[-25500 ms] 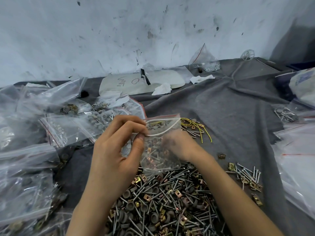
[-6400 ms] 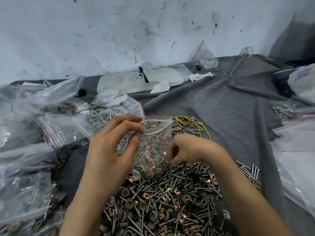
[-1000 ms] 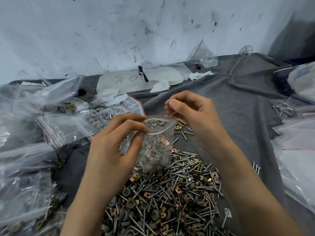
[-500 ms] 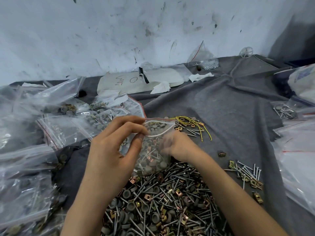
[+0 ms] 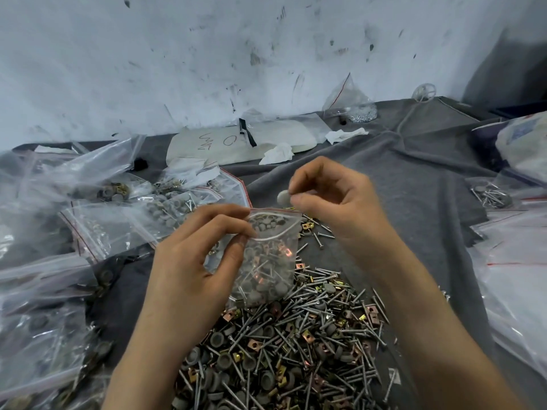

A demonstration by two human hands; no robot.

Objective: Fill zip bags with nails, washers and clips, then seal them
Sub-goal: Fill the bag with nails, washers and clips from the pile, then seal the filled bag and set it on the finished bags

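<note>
left hand [image 5: 189, 261]: small clear zip bag [image 5: 266, 261] held open, rim pinched by fingers
right hand [image 5: 334, 202]: round grey washer [image 5: 283, 197] pinched above bag mouth

— What's at the far side?
— A white wall [image 5: 207, 54], scuffed and flecked with dark marks, running left to right.
— And the far right corner?
— A grey shadow [image 5: 509, 54] lies across the wall there.
— Under everything?
— A wrinkled grey cloth [image 5: 414, 173], folds gathering far right. The light is soft and even.
</note>
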